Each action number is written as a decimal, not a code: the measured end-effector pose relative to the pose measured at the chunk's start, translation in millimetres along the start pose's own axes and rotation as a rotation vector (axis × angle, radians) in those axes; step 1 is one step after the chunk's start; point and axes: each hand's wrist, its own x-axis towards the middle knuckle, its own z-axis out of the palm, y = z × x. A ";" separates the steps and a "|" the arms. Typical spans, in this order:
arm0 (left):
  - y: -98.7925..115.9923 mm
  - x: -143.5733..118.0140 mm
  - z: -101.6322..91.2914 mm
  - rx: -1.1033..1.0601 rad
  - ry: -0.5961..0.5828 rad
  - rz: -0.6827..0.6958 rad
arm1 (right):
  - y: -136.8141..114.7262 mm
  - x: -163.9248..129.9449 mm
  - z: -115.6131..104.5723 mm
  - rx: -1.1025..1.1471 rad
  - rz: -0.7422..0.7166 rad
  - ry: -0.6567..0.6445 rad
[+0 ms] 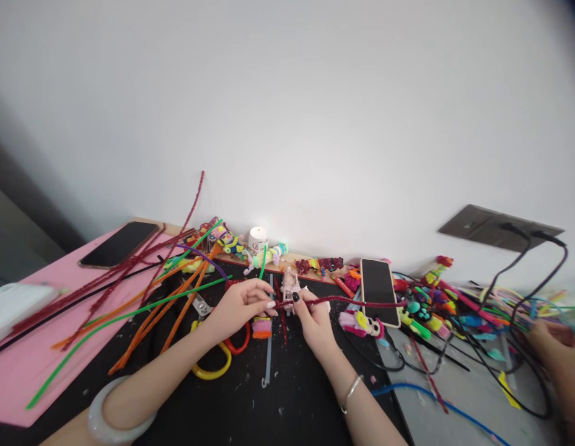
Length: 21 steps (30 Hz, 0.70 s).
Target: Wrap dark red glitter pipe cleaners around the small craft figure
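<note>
A dark red pipe cleaner (362, 301) runs across between my hands, its long end stretching right past the phone. My left hand (243, 305) pinches the pipe cleaner's left part between thumb and finger. Close by, my right hand (314, 319) grips it with the thumb on top. A short dark red piece (284, 327) hangs or lies just below the fingers; I cannot tell if it is joined. Behind the hands stands a small pale pink figure (290, 280). A clear glue stick (268, 356) and a striped orange and pink piece (262, 328) lie beside my left hand.
Yellow-handled scissors (213, 375) and a red handle (243, 342) lie under my left forearm. Orange pipe cleaners (148, 322) cover the left. Phones rest at left (119, 244) and right (379, 290). Cables (543, 291) drop from the wall socket. Another person's hand (554, 356) is far right.
</note>
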 end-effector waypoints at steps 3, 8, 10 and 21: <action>-0.6 -0.9 0.5 0.016 0.008 0.027 | 0.6 -1.5 1.3 -0.015 -0.013 0.013; -3.7 -2.3 1.3 0.086 0.030 0.082 | 0.9 -3.3 3.1 -0.026 -0.020 0.034; -5.1 -2.8 1.4 0.099 0.028 0.101 | 0.6 -3.3 3.6 -0.031 -0.017 0.042; -3.5 -8.2 0.7 0.344 0.058 0.243 | -0.5 -3.7 5.3 -0.008 -0.011 0.035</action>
